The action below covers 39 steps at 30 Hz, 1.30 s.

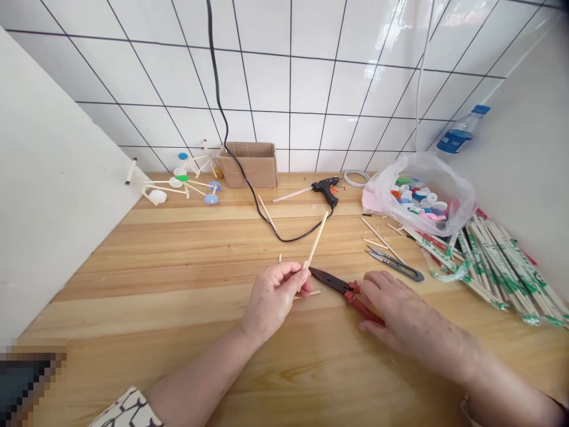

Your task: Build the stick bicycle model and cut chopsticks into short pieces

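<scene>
The pale wooden countertop (133, 284) runs up to a white tiled wall (288, 89) with dark grout, and a black cable (226, 130) comes down that wall onto the wood. At the right lies a heap of wrapped chopsticks (498, 273) in green-and-red printed sleeves, too small to read, beside a clear plastic bag (457, 196) of bottle caps. The blue label on the water bottle (456, 139) beyond it can't be read either. Further back stand a cardboard box (249, 166) and stick-and-cap wheeled models (178, 184), with a black glue gun (326, 190) and a tape roll (355, 178) nearer the wall.

Your right hand (409, 308) is curled over the red handles of the pliers (360, 296), whose dark nose points toward your left hand (273, 299). Those left fingers (288, 276) are closed, pinching a thin bamboo stick (317, 240) that rises from your fingertips and ends just above the pliers' nose. Small snips (393, 264) lie just beyond your right fingers.
</scene>
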### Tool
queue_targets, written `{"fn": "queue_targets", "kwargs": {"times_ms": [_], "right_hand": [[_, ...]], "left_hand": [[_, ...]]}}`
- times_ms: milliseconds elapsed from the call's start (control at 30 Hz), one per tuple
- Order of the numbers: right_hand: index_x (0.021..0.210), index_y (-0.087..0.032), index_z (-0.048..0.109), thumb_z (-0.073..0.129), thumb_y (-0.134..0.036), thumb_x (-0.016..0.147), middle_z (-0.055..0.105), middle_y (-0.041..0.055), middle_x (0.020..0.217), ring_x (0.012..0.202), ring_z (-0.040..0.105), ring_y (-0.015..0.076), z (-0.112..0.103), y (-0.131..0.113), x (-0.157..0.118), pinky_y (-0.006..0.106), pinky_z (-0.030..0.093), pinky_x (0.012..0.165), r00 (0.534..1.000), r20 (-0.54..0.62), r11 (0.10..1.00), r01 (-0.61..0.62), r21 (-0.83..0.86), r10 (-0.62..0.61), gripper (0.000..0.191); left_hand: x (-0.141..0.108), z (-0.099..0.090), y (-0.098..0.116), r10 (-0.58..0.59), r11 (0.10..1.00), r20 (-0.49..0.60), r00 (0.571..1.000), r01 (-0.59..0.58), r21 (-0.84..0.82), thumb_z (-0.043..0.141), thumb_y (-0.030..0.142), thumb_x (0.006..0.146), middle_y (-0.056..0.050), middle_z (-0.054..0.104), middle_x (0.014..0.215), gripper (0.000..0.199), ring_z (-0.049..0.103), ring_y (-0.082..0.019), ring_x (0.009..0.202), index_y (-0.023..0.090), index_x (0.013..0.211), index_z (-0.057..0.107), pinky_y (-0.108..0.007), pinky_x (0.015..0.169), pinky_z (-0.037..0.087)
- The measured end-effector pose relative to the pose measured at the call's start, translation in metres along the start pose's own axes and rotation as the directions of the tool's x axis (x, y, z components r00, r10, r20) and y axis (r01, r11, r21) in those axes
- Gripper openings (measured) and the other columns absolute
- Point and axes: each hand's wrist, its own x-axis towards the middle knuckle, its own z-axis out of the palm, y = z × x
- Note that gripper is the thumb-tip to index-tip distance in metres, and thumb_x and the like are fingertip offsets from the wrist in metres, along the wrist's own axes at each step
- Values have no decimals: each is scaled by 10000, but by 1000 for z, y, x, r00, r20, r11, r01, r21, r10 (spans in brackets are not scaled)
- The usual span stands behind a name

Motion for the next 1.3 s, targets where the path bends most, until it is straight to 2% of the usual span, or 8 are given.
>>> {"fn": "queue_targets", "kwargs": {"times_ms": [300,500,567,700,800,867,1133,1300], "right_hand": [[853,-153,511,452,-77,732,536,107,923,878,503,238,11,0,1,389,435,790,999,10,999,-39,4,39,155],[670,-191,443,413,-279,839,492,12,699,639,468,147,-1,5,7,276,398,591,990,68,908,-139,396,122,192],[655,-183,466,456,-373,830,453,-8,638,599,456,132,0,11,9,254,379,545,980,117,779,-201,595,163,259],[872,-157,574,619,-434,737,476,-20,616,514,451,99,4,20,10,214,355,452,945,293,357,-326,876,145,311],[912,-157,618,691,-355,684,564,42,794,648,535,134,5,22,10,263,454,571,942,325,77,-331,941,82,311],[877,-153,652,693,-306,677,581,70,889,748,564,164,3,21,10,305,474,687,950,311,1,-311,950,38,255],[1016,-175,671,642,-316,690,573,105,1134,890,557,229,-5,18,3,288,453,635,952,306,240,-302,923,22,357],[1049,-208,660,638,-303,707,532,73,1242,1110,482,265,-7,15,1,400,365,938,955,295,322,-283,904,11,356]], "left_hand": [[3,-4,1,10,1000,-36,999,-11,-23,597,294,758,-4,632,586,191,573,-91,544,131,665,627,-188,556,481],[4,-7,4,27,999,-34,999,-28,-38,592,296,761,-2,635,582,185,578,-94,539,135,678,631,-201,567,484],[4,-8,7,26,999,-25,999,-27,-41,587,295,766,-3,634,584,190,579,-94,539,136,673,630,-203,571,484],[4,-11,13,21,999,15,1000,-20,-34,580,273,773,-4,627,577,204,568,-92,528,136,625,614,-203,555,474],[6,-16,16,32,999,40,999,-30,-43,575,257,776,-6,627,577,208,557,-92,515,137,610,609,-208,540,468],[8,-19,17,21,998,41,999,-18,-67,582,251,769,-9,629,571,197,552,-96,509,135,612,611,-214,533,467],[8,-25,30,-36,991,20,999,39,-128,621,232,708,-6,617,516,171,540,-93,485,130,571,613,-207,498,455],[5,-20,34,-89,986,23,996,91,-141,625,250,686,-5,609,492,176,533,-90,445,133,555,609,-215,485,458]]}}
